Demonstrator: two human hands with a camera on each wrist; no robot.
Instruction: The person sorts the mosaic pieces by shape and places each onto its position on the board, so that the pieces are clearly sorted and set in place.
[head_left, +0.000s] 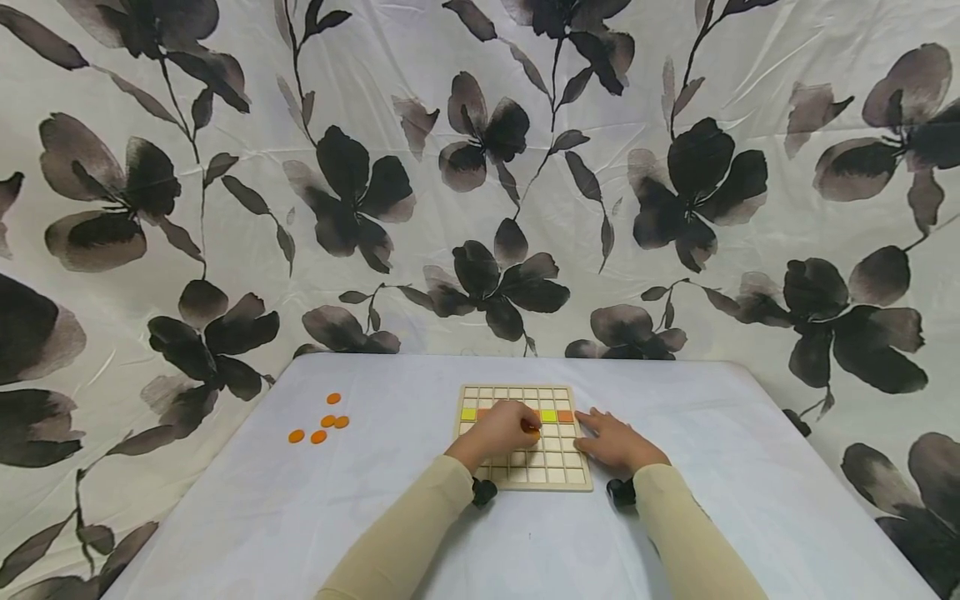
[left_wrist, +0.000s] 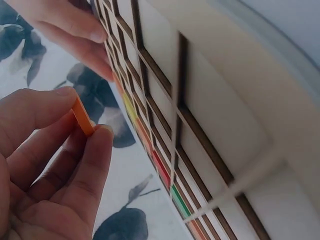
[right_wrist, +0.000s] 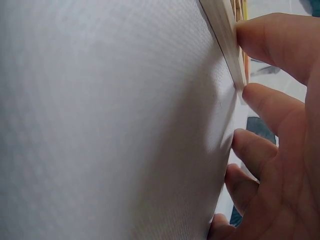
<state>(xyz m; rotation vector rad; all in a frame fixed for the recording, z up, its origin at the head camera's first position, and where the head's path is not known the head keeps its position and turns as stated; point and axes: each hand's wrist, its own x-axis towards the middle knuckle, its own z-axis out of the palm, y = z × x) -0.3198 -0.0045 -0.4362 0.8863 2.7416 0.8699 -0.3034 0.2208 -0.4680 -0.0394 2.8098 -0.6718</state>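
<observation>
A wooden grid board (head_left: 558, 477) lies on the table, with a row of coloured squares across its upper part. Over the middle of the board, my left hand (head_left: 497, 433) pinches an orange disc (left_wrist: 82, 116) between thumb and fingertips. The disc is seen edge-on in the left wrist view, raised off the grid. My right hand (head_left: 617, 442) rests at the board's right side, its thumb and a fingertip touching the wooden edge (right_wrist: 232, 55) and the other fingers spread on the tabletop. Part of the coloured row is hidden behind my left hand.
Several loose orange discs (head_left: 318, 436) lie on the left side of the white-covered table (head_left: 225, 533). Behind the table's far edge hangs a pale cloth (head_left: 585, 208) with dark flowers. A dark wrist strap (head_left: 483, 492) sits at each sleeve cuff.
</observation>
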